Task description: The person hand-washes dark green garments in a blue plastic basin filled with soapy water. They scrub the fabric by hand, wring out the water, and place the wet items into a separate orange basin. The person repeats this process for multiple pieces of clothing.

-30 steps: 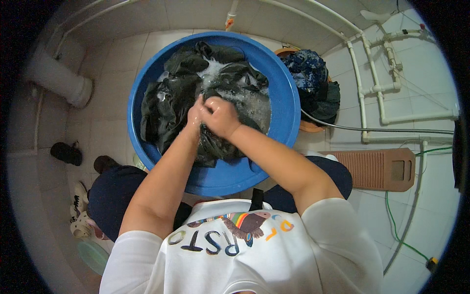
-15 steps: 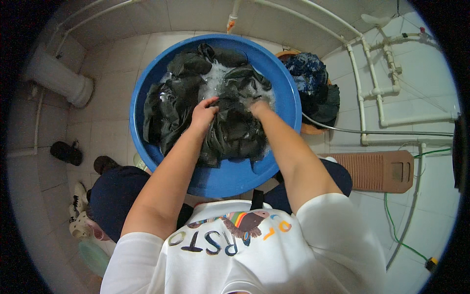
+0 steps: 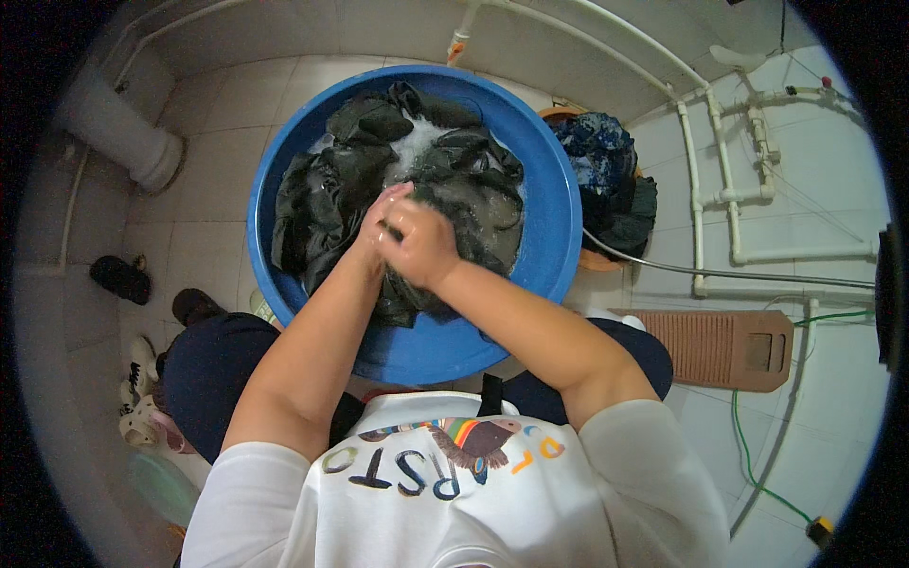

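A dark grey-green wet garment [image 3: 322,199] lies bunched in sudsy water in a large blue basin [image 3: 559,256]. Over its middle my two hands meet. My left hand [image 3: 379,220] is closed, with a fold of the dark cloth pinched between it and my other hand. My right hand [image 3: 422,248] presses against it, fingers curled round the same fold and slightly smeared by motion. White foam [image 3: 414,142] floats at the far side of the basin.
Right of the basin stands an orange tub [image 3: 598,258] heaped with dark and blue clothes [image 3: 597,151]. A brown washboard [image 3: 705,348] lies beside my right knee, near a green cord [image 3: 753,454]. White pipes [image 3: 699,170] line the right wall. Shoes [image 3: 121,279] sit at left.
My right hand has come out of the water at the right and moved left and nearer to meet my left hand. My left hand has shifted slightly left; cloth is now gripped between them.
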Demonstrator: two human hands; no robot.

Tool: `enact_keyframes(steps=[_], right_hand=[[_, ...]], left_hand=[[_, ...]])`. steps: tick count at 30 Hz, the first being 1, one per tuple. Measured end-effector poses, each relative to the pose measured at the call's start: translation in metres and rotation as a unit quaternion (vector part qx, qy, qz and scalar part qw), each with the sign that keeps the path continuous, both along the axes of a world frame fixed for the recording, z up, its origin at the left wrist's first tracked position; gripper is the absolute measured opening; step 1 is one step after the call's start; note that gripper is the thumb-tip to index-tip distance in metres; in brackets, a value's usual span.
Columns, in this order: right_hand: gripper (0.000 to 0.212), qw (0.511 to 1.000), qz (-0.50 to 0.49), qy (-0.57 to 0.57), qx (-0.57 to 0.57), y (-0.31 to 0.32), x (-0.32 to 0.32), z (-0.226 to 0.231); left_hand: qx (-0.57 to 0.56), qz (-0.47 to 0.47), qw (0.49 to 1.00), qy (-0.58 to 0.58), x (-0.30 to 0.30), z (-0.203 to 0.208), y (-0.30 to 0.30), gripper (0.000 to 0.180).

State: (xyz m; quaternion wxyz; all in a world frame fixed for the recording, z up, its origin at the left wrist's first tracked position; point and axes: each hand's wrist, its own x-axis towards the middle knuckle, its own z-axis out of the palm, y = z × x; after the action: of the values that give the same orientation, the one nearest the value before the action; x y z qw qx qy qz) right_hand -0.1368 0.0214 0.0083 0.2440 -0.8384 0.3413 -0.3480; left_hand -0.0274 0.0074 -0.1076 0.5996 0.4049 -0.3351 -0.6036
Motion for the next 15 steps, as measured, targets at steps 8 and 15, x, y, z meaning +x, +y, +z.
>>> enact_keyframes(steps=[8, 15], right_hand=[[0.027, 0.992, -0.059, 0.003, 0.116, -0.002, 0.005, 0.004], [0.041, 0.964, -0.213, 0.087, 0.132, -0.061, -0.027, -0.044]], left_hand=[[0.132, 0.017, 0.990, 0.051, -0.011, -0.002, 0.005, 0.028], [0.337, 0.099, 0.924, -0.149, -0.036, 0.081, 0.004, 0.059]])
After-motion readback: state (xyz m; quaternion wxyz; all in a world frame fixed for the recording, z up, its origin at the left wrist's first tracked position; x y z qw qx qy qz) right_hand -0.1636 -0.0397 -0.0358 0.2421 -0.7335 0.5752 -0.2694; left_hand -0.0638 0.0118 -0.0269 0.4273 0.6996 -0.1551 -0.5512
